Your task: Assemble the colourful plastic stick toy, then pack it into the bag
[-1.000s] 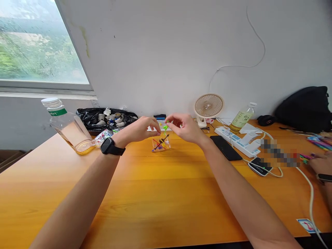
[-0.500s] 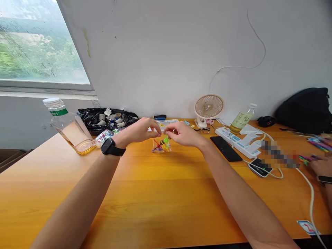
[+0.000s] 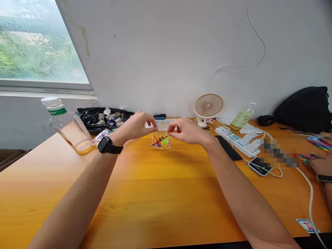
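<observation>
A small clear plastic bag (image 3: 160,140) hangs upright between my hands, low over the far middle of the table. Small red, yellow, green, blue and black pieces lie in its lower part; their kind is too small to make out. My left hand (image 3: 138,127), with a black watch on its wrist, pinches the bag's upper left edge. At the upper right edge, my right hand (image 3: 185,129) pinches it between thumb and fingertips.
On the left stands a large bottle (image 3: 71,129) near a black plastic bag (image 3: 88,119) of cardboard rolls. A fan (image 3: 209,107), power strip (image 3: 237,141), black phone-like slab (image 3: 228,147) and drink bottle (image 3: 241,119) are at right. Another person's hand (image 3: 320,166) is by pens at far right.
The green piece has dropped from my right fingertips into the bag among the other pieces. Both hands now grip the bag's top corners, slightly higher and farther apart.
</observation>
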Demonstrator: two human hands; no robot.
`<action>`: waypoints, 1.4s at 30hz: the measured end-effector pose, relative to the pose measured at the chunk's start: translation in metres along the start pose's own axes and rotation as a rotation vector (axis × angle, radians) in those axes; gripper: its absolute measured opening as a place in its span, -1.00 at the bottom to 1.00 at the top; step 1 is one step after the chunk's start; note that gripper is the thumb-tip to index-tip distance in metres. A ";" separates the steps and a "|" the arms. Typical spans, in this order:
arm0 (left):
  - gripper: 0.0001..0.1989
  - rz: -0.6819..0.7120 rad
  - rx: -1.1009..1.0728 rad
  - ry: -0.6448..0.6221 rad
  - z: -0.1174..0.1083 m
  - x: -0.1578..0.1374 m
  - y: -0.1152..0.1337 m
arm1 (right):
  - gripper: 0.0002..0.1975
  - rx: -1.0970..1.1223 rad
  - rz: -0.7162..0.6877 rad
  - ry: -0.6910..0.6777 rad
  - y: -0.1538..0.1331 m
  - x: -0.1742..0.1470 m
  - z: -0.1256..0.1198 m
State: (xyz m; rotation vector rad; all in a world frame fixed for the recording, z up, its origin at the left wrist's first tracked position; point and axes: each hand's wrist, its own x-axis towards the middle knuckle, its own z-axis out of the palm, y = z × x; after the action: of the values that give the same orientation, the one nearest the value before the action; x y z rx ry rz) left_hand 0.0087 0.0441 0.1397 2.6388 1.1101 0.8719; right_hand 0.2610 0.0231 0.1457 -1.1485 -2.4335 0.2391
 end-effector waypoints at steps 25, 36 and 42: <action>-0.76 -0.095 -0.307 -0.033 0.000 -0.002 -0.002 | -0.85 0.287 -0.059 0.053 0.022 0.002 0.001; -0.22 -0.108 -0.526 0.100 0.012 -0.005 -0.007 | -0.82 0.371 -0.027 0.095 0.020 -0.002 -0.011; -0.24 -0.183 -1.110 0.155 0.083 0.007 0.008 | -0.84 0.408 -0.069 0.226 0.014 0.003 -0.001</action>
State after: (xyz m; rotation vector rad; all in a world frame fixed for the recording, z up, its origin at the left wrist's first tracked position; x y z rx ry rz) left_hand 0.0644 0.0506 0.0774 1.5539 0.5771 1.1909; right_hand 0.2700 0.0341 0.1431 -0.8581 -2.0951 0.5255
